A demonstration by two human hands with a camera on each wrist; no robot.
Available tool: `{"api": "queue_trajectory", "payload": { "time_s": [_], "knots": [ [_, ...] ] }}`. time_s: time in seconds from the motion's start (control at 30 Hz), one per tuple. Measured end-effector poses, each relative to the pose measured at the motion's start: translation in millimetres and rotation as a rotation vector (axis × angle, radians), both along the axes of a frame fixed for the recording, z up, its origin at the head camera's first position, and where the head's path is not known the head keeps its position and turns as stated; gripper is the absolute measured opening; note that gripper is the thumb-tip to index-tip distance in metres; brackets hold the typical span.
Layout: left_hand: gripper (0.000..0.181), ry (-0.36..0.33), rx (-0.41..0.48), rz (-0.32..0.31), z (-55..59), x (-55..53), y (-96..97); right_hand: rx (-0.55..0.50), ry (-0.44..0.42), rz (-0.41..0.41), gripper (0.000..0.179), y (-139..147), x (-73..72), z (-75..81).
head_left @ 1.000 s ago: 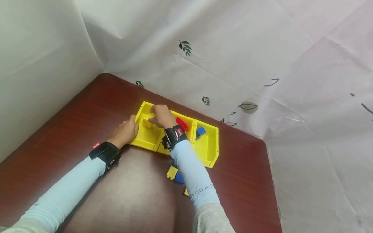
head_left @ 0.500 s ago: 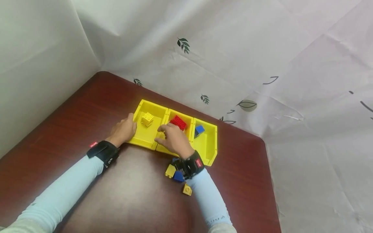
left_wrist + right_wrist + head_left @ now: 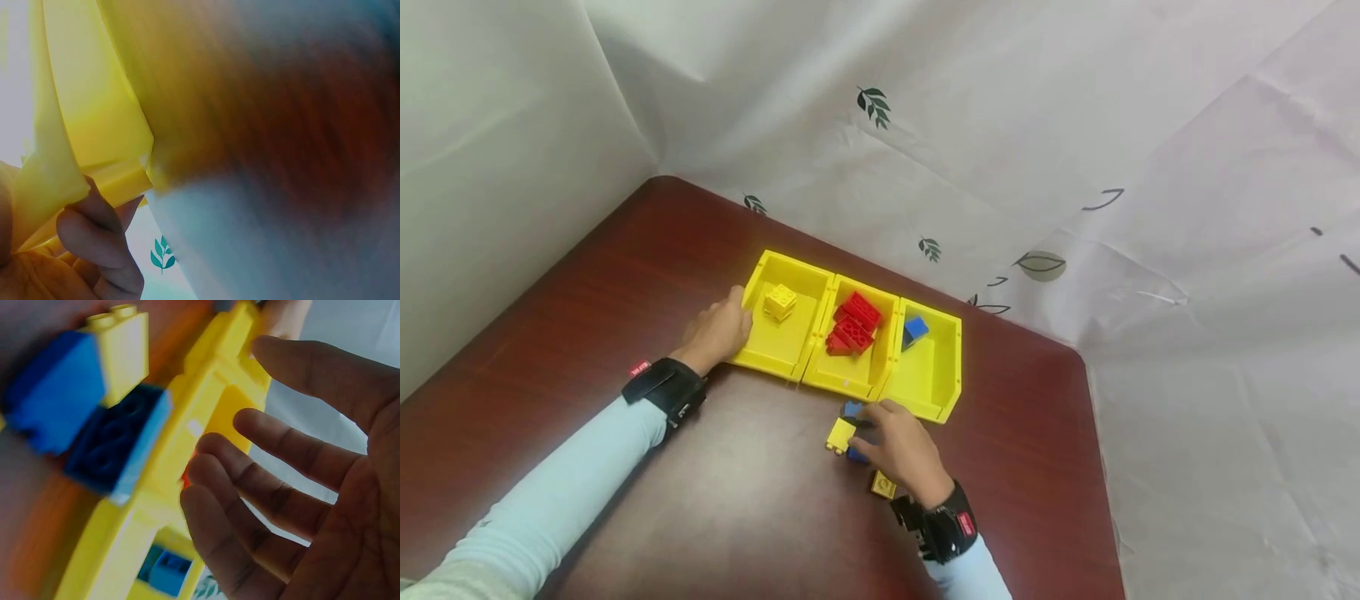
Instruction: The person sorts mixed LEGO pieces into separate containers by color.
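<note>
My left hand (image 3: 715, 333) grips the left wall of a yellow tray with three compartments (image 3: 767, 367); the left wrist view shows its fingers (image 3: 94, 240) curled on that wall. Over loose building blocks in front of the tray hovers my right hand (image 3: 906, 450). The right wrist view shows its fingers (image 3: 281, 497) relaxed and spread, holding nothing. Nearest are a yellow block (image 3: 840, 435), a blue block (image 3: 56, 390) and a second blue block (image 3: 119, 440) lying with its hollow side showing. Another yellow block (image 3: 883, 484) lies nearer me, partly under the right hand.
Yellow blocks (image 3: 781, 301) sit in the left compartment. Several red blocks (image 3: 853, 333) lie in the middle one, and a blue block (image 3: 915, 329) in the right one. The brown table (image 3: 1022, 433) meets a pale leaf-patterned sheet (image 3: 970, 167) behind the tray.
My right hand has left the yellow blocks in the left compartment and moved right and towards me, to the loose blocks. My left hand keeps its grip on the tray.
</note>
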State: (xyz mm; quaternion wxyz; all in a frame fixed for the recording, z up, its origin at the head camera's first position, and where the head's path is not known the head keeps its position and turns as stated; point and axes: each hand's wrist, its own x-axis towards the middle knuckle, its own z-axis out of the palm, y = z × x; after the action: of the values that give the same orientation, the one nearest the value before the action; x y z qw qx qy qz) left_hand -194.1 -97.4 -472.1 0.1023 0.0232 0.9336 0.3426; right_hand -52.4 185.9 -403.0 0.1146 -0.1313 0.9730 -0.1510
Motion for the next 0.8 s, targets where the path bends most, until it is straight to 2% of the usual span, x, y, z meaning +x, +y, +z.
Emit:
{"api": "queue_trajectory", "payload": {
  "time_s": [0.23, 0.33, 0.47, 0.6, 0.8],
  "knots": [
    [0.041, -0.024, 0.002, 0.011, 3.4, -0.8, -1.2, 0.08, 0.002, -0.086, 0.034, 26.0, 26.9, -16.3],
    [0.042, -0.023, 0.005, 0.015, 3.8, -0.8, -2.2, 0.097, 0.005, -0.115, 0.031, 29.8, 39.3, -27.6],
    [0.041, -0.014, 0.012, 0.011, 3.3, -0.6, -2.4, 0.106, 0.007, -0.147, 0.036, 29.9, 51.7, -42.3],
    [0.04, -0.016, 0.014, 0.004, 2.3, -0.7, -1.0, 0.095, 0.021, -0.185, 0.037, 28.8, 56.7, -49.7],
    [0.039, 0.006, -0.015, 0.001, 1.4, -0.4, 0.2, 0.083, 0.017, -0.186, 0.034, 28.6, 56.3, -51.2]
  ]
}}
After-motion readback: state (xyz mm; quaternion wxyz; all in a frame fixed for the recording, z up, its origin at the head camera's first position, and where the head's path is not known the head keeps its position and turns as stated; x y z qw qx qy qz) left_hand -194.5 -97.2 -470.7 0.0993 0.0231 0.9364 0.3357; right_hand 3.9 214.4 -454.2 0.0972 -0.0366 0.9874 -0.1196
